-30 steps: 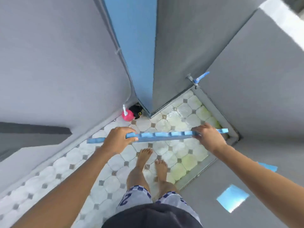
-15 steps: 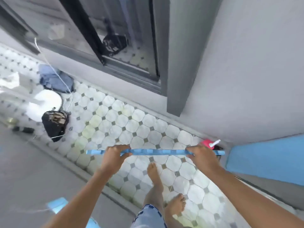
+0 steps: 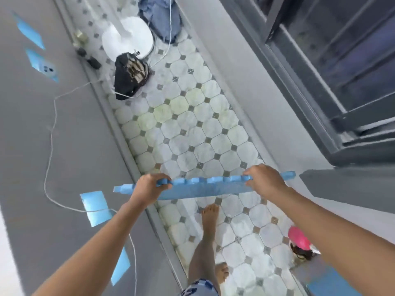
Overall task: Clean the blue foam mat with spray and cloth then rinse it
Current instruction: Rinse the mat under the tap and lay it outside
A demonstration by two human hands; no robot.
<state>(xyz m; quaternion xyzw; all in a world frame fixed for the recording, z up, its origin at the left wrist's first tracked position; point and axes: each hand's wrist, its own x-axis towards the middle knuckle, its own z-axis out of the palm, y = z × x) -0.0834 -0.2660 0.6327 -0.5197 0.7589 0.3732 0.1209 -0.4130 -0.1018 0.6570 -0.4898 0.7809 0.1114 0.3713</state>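
I hold the blue foam mat (image 3: 205, 188) edge-on in front of me, above the tiled floor, so only its notched top edge and a thin strip of its face show. My left hand (image 3: 149, 190) grips it near its left end. My right hand (image 3: 265, 182) grips it near its right end. A pink spray bottle (image 3: 298, 238) stands on the tiles at the lower right, partly hidden behind my right forearm. No cloth for wiping is clearly in view.
Octagon floor tiles (image 3: 188, 124) run between a grey raised ledge (image 3: 64, 135) on the left and a grey wall with a dark window frame (image 3: 333, 86). A black bag (image 3: 130, 75), white round object (image 3: 128, 37), blue-grey clothes (image 3: 164, 18) and a white cable (image 3: 50, 146) lie ahead. My bare feet (image 3: 210, 218) stand below.
My view has swung round from the corner with the tap to the long tiled strip. Both hands keep the same hold on the mat; the spray bottle now lies at my lower right.
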